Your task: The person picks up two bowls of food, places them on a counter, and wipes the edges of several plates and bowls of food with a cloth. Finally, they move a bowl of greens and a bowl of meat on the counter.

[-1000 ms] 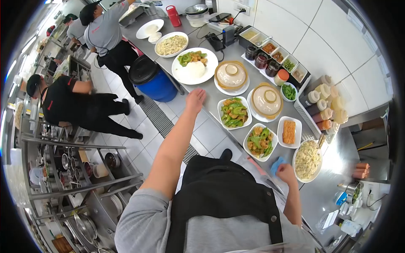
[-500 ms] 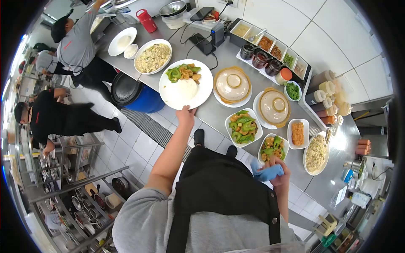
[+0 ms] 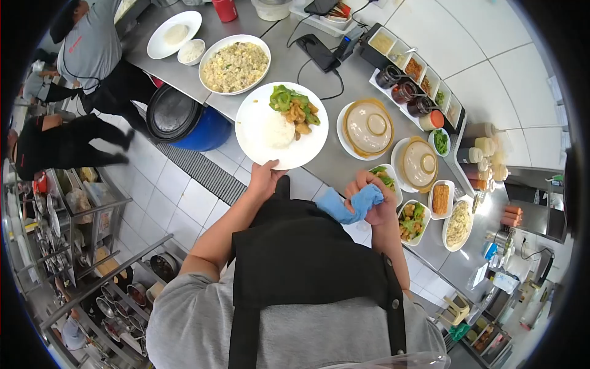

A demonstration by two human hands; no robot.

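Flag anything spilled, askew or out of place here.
No spills. The round white plate of rice and green peppers juts past the edge of the steel counter, gripped by the left hand. A flat black device lies between dishes. The right hand clutches a blue cloth.

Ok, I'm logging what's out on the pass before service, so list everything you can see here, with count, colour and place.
rice-and-pepper plate: 1, white, counter's near edge, held
fried rice plate: 1, white, counter behind it
clay pots: 2, beige, lidded, mid-counter
pepper stir-fry bowls: 2, white, near edge, right of the held plate
condiment tray: 1, black, along the wall
squeeze bottles: several, pale and orange, right of the tray
barrel: 1, blue with black lid, floor beside the counter
co-workers: at least 2, grey and black tops, left aisle
blue cloth: 1, bunched, in hand
left hand: grips the plate's near rim
right hand: clutches the cloth
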